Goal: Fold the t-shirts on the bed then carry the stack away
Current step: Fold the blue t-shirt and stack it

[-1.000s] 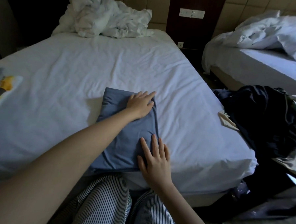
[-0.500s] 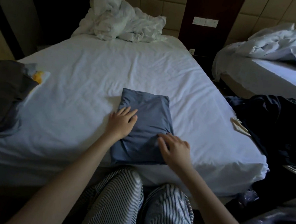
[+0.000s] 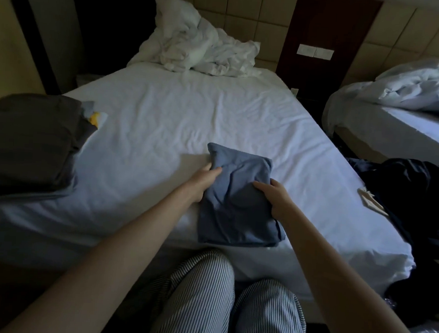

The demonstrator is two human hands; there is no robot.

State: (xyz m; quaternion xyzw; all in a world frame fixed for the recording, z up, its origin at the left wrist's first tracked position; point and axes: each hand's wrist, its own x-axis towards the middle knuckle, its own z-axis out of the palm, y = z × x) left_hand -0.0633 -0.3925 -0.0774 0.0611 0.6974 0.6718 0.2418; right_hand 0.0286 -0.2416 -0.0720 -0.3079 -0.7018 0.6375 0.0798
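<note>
Blue folded t-shirt (image 3: 236, 213) at the bed (image 3: 216, 115)'s near edge: left hand (image 3: 203, 180) and right hand (image 3: 275, 197), flat before, now clasp its sides, likely to move it to a stack.

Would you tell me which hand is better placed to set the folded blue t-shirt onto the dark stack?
Left, probably. The left hand grips the blue t-shirt on the side facing the dark stack on the bed; the right hand holds the far side and would cross the body.

a folded blue t-shirt (image 3: 236, 208) is gripped at the near edge of the bed (image 3: 190, 114); a dark folded stack (image 3: 29, 141) is laid at its left.
</note>
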